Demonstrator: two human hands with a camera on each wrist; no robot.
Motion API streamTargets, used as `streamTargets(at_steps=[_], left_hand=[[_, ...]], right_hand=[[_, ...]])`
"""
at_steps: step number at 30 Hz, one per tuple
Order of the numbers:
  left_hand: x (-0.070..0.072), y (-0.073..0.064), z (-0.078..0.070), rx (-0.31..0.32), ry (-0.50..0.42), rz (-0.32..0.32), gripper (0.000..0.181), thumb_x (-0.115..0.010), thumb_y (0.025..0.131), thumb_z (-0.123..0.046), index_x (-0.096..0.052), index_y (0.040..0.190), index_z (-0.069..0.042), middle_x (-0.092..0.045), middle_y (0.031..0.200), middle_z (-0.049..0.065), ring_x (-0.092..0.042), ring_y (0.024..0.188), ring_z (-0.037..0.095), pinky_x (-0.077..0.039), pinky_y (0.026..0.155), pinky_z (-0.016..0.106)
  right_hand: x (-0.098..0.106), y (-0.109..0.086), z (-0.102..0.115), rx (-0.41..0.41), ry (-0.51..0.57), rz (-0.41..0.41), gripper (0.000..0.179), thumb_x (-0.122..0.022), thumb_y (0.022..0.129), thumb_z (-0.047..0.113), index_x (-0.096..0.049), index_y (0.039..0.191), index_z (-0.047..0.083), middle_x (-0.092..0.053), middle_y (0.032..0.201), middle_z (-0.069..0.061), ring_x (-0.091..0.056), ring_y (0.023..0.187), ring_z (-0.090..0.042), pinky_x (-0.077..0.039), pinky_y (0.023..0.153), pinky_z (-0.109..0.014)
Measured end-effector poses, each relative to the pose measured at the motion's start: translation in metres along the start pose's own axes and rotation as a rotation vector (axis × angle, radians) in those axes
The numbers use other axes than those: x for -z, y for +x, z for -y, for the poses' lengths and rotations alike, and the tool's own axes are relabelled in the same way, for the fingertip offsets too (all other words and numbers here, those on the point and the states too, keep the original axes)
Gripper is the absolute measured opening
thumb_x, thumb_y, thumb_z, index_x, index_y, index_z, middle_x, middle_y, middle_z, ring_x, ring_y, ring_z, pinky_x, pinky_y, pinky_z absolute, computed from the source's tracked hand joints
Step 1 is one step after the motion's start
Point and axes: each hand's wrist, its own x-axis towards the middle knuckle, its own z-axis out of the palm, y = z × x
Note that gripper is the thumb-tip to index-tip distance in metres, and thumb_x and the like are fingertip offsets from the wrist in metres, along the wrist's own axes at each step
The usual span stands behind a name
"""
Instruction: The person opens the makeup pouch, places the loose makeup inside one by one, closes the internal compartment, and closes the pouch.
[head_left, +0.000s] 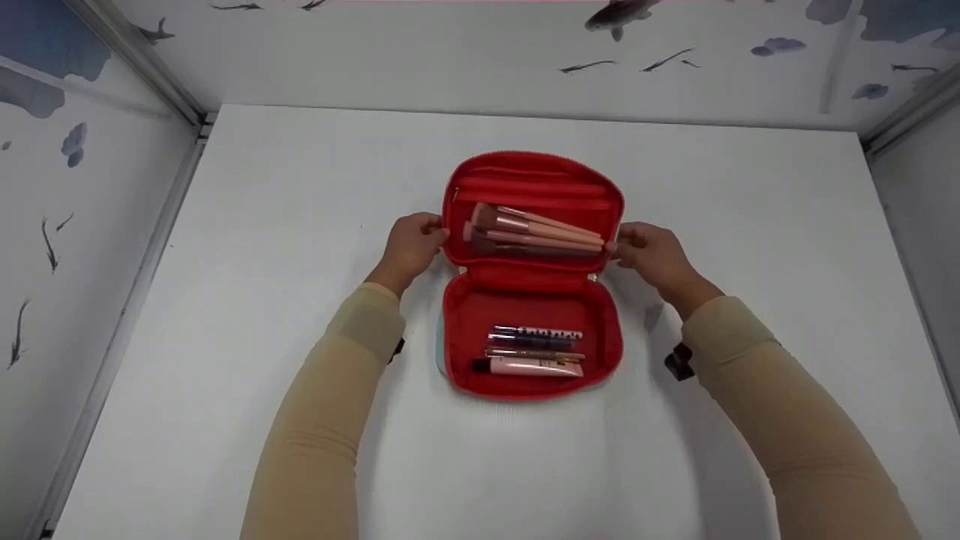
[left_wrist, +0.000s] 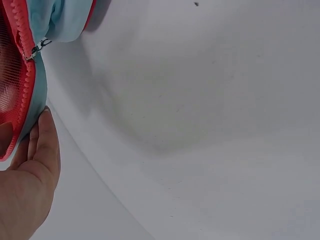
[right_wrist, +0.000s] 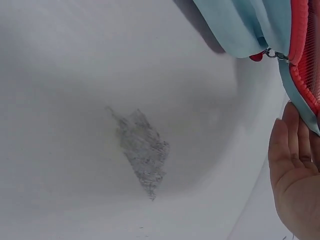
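A red-lined makeup bag (head_left: 534,280) with a light blue outside lies unzipped on the table. My left hand (head_left: 411,244) grips the left edge of its lid, thumb inside and fingers behind, as the left wrist view shows. On the opposite edge of the lid, my right hand (head_left: 651,251) holds with its fingers on the blue outside. Several makeup brushes (head_left: 551,232) with pinkish handles sit behind mesh in the lid. In the lower half lie a pale tube (head_left: 532,367) with a black cap, a brown pencil (head_left: 525,353), and dark and patterned slim pens (head_left: 551,333).
The white table (head_left: 300,195) spreads around the bag, with a grey scuffed patch (right_wrist: 145,150) on its surface to the right. White panels (head_left: 450,60) printed with fish and leaves stand along its back and sides.
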Motion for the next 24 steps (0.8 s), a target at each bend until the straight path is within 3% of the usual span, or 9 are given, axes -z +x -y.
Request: streamTargets(at_steps=[12,24], left_hand=[[0.007,-0.016,-0.007,-0.059,0.03,-0.02,0.031,-0.052,0.1,-0.018,-0.06,0.126,-0.004,-0.063,0.116,0.01,-0.058,0.103,0.024,-0.05,0.087,0.034],[0.015,-0.036,-0.003,-0.176,0.101,-0.028,0.032,-0.056,0.098,-0.021,-0.063,0.126,-0.006,-0.066,0.12,0.008,-0.056,0.116,0.02,-0.046,0.098,0.035]], right_hand=[[0.003,-0.016,0.008,0.058,0.015,-0.04,0.041,-0.061,0.095,0.026,-0.056,0.13,0.005,-0.064,0.116,-0.01,-0.058,0.105,-0.022,-0.048,0.097,-0.041],[0.0,-0.035,0.011,0.139,-0.028,-0.068,0.028,-0.063,0.094,0.017,-0.06,0.118,0.003,-0.066,0.109,-0.008,-0.057,0.103,-0.015,-0.05,0.092,-0.031]])
